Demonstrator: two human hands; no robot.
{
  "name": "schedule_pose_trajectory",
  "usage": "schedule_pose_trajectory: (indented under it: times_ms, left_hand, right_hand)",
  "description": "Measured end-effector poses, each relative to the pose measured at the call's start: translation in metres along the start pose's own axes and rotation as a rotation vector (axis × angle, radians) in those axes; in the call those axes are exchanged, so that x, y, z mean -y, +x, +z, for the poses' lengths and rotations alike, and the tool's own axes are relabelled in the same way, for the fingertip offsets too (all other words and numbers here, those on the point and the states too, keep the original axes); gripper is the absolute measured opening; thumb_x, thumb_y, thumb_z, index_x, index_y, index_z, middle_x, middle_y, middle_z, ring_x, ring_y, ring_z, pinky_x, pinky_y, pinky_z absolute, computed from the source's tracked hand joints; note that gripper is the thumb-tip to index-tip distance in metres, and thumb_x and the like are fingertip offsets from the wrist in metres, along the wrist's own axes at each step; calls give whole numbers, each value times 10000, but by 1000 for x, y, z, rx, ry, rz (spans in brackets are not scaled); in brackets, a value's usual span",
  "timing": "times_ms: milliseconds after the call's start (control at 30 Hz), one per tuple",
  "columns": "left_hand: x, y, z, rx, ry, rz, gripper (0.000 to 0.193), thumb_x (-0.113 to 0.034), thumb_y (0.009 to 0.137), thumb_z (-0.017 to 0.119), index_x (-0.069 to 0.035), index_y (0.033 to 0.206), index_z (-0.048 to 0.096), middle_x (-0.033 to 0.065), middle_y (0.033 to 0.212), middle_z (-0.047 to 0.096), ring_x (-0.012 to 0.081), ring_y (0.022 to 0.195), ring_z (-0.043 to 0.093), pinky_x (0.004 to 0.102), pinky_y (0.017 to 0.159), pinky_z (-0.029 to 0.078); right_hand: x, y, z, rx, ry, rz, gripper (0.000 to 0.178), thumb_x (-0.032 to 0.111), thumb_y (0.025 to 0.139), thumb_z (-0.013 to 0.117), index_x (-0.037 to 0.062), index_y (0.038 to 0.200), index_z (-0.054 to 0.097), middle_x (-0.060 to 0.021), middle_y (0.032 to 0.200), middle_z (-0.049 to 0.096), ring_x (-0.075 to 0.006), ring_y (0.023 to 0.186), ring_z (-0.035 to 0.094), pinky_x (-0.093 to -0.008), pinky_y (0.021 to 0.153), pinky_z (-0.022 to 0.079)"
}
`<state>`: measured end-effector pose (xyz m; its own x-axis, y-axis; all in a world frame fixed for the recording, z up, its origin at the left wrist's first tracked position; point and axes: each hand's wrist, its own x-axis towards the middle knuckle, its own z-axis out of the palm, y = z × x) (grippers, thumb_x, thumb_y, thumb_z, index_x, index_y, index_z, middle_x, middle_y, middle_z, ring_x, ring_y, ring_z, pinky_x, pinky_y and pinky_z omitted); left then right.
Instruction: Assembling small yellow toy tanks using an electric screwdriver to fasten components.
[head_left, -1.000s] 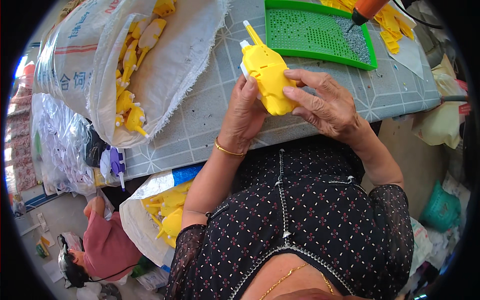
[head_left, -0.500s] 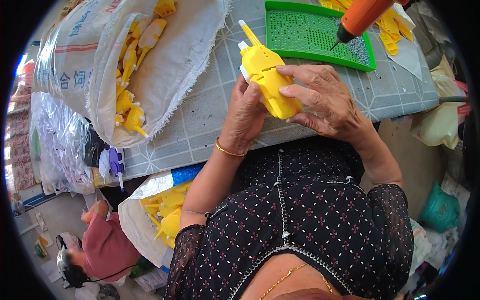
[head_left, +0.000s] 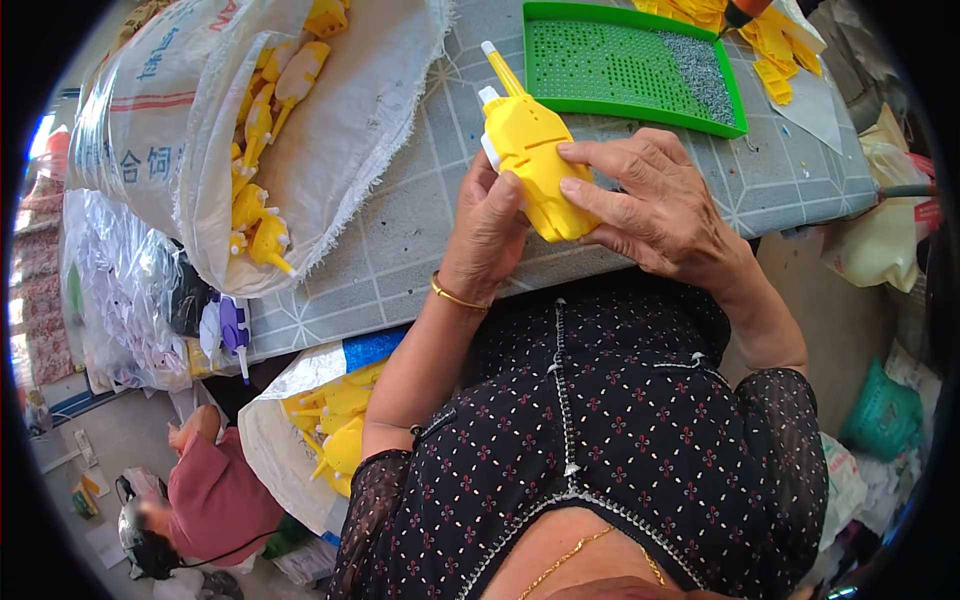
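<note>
In front of me, over the table's near edge, is a yellow plastic toy body [head_left: 535,150] with a long white-tipped prong pointing away from me. My left hand [head_left: 488,225] grips its left side, thumb on the upper face. My right hand [head_left: 655,205] rests on the right side, with two fingertips against the face and the thumb by the lower end. A narrow dark slot crosses the face near those fingertips. Beyond the toy lies a green perforated tray [head_left: 620,120] with many small screws [head_left: 700,75] at its right end.
An orange power screwdriver [head_left: 740,14] hangs at the top edge. Yellow plastic parts [head_left: 780,55] lie at the far right. To the left, a white woven sack [head_left: 350,130] spills more yellow toys [head_left: 255,215]. Another sack [head_left: 265,430] stands below; a person [head_left: 220,490] sits at lower left.
The screwdriver has swung up and right, mostly out of view, uncovering the tray's screws. The yellow toy has tilted slightly in my hands; both still hold it.
</note>
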<state>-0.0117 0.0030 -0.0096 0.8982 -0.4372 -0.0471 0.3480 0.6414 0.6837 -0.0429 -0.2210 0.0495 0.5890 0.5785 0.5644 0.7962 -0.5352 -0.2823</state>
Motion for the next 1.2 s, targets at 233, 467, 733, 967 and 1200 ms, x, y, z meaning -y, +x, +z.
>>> schedule_pose_trajectory:
  times_ms: [233, 467, 733, 967, 1200]
  left_hand:
    - [-5, 4, 7, 14, 136, 48, 752, -320, 922, 793, -48, 1503, 399, 123, 1392, 591, 260, 1276, 608, 422, 1063, 529]
    - [1, 6, 10, -126, 212, 24, 525, -318, 981, 729, -54, 1397, 549, 89, 1321, 642, 212, 1198, 655, 353, 902, 605]
    - [-44, -10, 29, -61, 1693, 196, 491, -412, 833, 838, -14, 1093, 714, 134, 1105, 713, 251, 1006, 677, 370, 782, 534]
    - [-15, 35, 3, 277, 1656, 636, 650, -344, 795, 846, -11, 1297, 603, 193, 1259, 626, 403, 1130, 597, 495, 1012, 460]
    - [-3, 31, 9, 217, 1729, 645, 624, -314, 901, 760, 7, 1392, 550, 217, 1349, 585, 413, 1243, 554, 486, 1068, 433]
  right_hand:
    - [-16, -7, 16, 5, 309, 192, 550, 212, 843, 813, 94, 1360, 668, -139, 1438, 553, -307, 1209, 608, -421, 1012, 489]
    - [-9, -1, 31, -116, 212, 350, 566, 105, 832, 801, 79, 1374, 641, -162, 1443, 560, -316, 1286, 576, -389, 1100, 458]
    - [-50, -24, 18, -1, 358, 350, 558, 9, 831, 763, 72, 1356, 587, -112, 1417, 600, -274, 1326, 570, -391, 1143, 450]
    - [-41, -28, 25, -133, 173, 468, 570, 39, 842, 793, 41, 1368, 573, -136, 1379, 628, -278, 1265, 618, -364, 1051, 500]
    - [-24, -26, 41, -243, 33, 381, 444, 8, 882, 714, 24, 1314, 616, -166, 1323, 665, -293, 1212, 657, -382, 1037, 510]
